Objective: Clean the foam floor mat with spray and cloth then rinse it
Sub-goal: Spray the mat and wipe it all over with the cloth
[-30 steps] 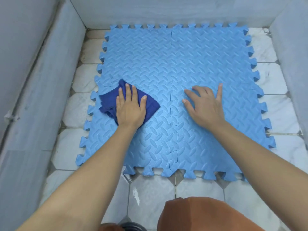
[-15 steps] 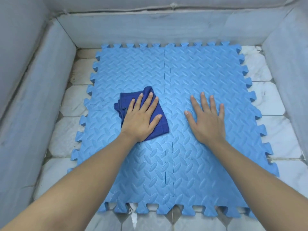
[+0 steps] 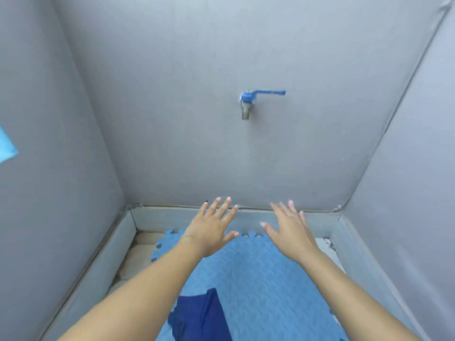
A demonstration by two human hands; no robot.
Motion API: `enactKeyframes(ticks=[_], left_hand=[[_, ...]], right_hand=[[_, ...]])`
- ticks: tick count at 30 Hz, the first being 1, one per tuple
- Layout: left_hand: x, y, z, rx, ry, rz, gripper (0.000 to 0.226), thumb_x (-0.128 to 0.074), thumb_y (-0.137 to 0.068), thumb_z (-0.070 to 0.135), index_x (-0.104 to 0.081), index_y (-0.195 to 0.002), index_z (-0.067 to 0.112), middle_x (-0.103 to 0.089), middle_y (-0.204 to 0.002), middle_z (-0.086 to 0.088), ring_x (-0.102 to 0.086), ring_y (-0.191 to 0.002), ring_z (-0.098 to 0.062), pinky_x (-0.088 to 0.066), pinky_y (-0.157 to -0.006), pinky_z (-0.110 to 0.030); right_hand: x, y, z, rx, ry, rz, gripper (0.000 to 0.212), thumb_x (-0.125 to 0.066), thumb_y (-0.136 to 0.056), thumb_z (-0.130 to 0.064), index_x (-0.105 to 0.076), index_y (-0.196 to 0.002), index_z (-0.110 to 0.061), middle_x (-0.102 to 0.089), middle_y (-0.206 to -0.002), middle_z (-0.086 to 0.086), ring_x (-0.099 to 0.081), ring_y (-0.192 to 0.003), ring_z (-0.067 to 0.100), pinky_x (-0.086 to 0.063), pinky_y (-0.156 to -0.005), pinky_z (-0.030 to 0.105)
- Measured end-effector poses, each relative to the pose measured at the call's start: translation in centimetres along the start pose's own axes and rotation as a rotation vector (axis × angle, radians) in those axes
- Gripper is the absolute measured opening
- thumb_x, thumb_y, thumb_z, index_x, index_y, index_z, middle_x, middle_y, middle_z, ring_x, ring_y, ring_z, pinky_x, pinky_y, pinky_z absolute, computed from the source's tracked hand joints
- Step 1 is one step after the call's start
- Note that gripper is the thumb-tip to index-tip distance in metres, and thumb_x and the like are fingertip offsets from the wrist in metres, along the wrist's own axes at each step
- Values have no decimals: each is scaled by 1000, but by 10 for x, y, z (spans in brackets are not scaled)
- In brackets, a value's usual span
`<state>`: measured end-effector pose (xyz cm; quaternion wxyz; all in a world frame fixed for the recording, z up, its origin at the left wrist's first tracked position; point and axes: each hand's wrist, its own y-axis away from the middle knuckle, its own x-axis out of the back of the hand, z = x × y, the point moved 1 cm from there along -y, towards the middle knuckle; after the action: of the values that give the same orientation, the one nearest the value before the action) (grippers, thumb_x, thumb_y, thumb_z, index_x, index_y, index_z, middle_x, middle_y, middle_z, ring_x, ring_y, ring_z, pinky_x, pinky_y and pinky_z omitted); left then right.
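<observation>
The light blue foam mat lies on the floor at the bottom of the head view, its toothed far edge near the back wall. A dark blue cloth lies loose on the mat near my left forearm. My left hand is raised above the mat's far edge, fingers spread, holding nothing. My right hand is lifted beside it, fingers straight, also empty. A tap with a blue lever handle sticks out of the grey back wall above both hands. No spray bottle is in view.
Grey walls close the space on the left, back and right. A low grey ledge runs along the foot of the walls. A strip of pale tiled floor shows left of the mat. A light blue patch is on the left wall.
Both hands have lifted off the mat and the cloth and now reach forward and up. The cloth stays on the mat. The view has swung up to the back wall and tap.
</observation>
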<state>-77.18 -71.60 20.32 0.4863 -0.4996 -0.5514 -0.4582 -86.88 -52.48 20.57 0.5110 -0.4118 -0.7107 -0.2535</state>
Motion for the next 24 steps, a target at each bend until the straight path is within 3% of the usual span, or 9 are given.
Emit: enactKeyframes(ticks=[3,6,8,11,16,24], left_hand=[[78,-31,-32,39,-52,244,84,4,-82,61,-9,-154,18,-3,-162,-7,-7,-148,-30,-10,-118,-45],[121,-45,-51,108,-61,398,71,-13,-94,54,-22,-152,14,-15,-160,-11,-19,-145,-33,-18,-116,-46],[127,-49,-56,123,-62,327,69,-16,-98,53,-7,-154,14,0,-162,-9,-5,-148,-30,-8,-118,-43],[119,-46,-61,141,-80,285,84,7,-83,60,0,-154,15,6,-162,-7,1,-149,-27,-5,-118,-42],[87,-34,-76,191,-75,203,73,-17,-98,57,4,-153,13,9,-161,-8,3,-148,-26,-3,-118,-42],[71,-28,-101,298,-26,160,74,-19,-98,56,8,-153,14,9,-161,-9,2,-148,-29,-5,-118,-44]], right_hand=[[104,-49,-55,172,-1,400,67,-49,-98,-40,-25,-155,-16,-18,-164,9,-3,-153,25,-6,-122,40],[172,-89,-96,249,66,575,70,-48,-98,-37,-18,-156,-13,-9,-165,10,0,-153,25,-4,-123,40],[192,-114,-108,217,174,483,74,-45,-99,-40,-9,-157,-12,-3,-166,9,4,-153,25,-1,-123,42],[193,-137,-111,108,247,255,81,-45,-98,-46,-4,-157,-10,-8,-165,6,5,-153,24,1,-123,47],[186,-136,-121,23,228,280,67,-51,-89,-44,-33,-145,-11,-39,-148,9,-24,-143,27,-4,-122,49],[187,-120,-136,-80,289,227,78,-50,-85,-46,-26,-148,-7,-36,-149,11,-24,-143,28,-4,-123,47]])
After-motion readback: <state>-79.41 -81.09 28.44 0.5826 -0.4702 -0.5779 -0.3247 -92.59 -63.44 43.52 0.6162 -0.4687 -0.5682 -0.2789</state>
